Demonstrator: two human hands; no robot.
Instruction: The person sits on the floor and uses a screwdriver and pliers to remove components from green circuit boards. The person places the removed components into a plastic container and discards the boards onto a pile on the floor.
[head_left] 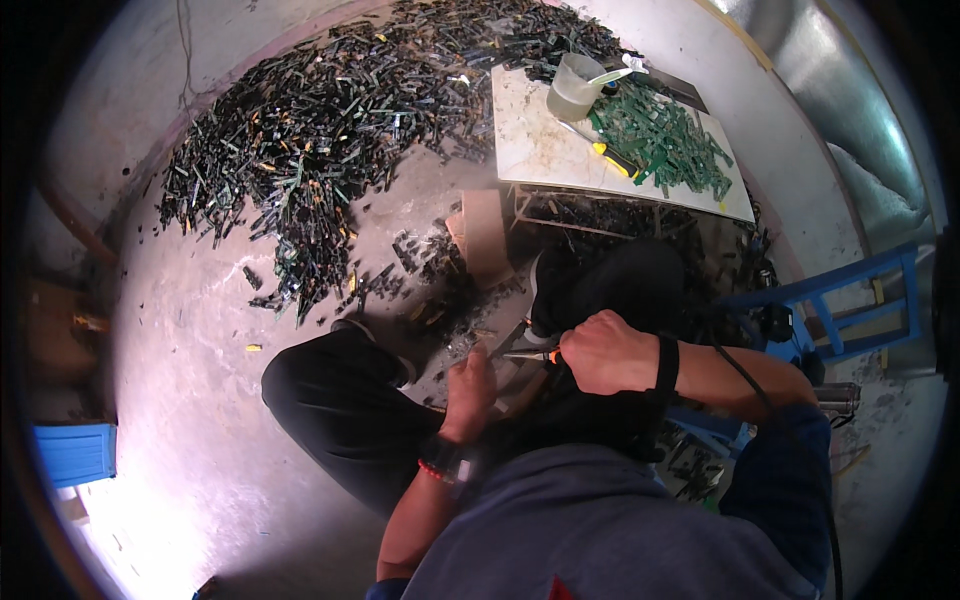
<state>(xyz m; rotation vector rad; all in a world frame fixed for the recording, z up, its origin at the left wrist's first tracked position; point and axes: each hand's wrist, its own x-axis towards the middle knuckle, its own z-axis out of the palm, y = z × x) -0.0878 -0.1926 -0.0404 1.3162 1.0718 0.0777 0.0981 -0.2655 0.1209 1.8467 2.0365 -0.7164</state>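
Observation:
In front of my lap, my right hand [606, 353] is wrapped round a tool with an orange-and-black handle [555, 356]. Its slim metal end [524, 354] points left toward my other hand; its exact kind is not clear. My left hand [470, 392] is closed, thumb up, on a thin dark strip [508, 342] that slants up to the right beside the metal end. Whether the tool touches the strip I cannot tell. Below my hands, dark scraps [440, 315] litter the floor between my legs.
A large heap of dark strips [330, 130] spreads over the floor ahead. At the right, a low white board [535, 150] bears green strips [660, 135], a cloudy plastic jug [574, 88] and a yellow-black tool [615, 160]. A cardboard piece [485, 235] stands near my feet; a blue chair [850, 300] is at right.

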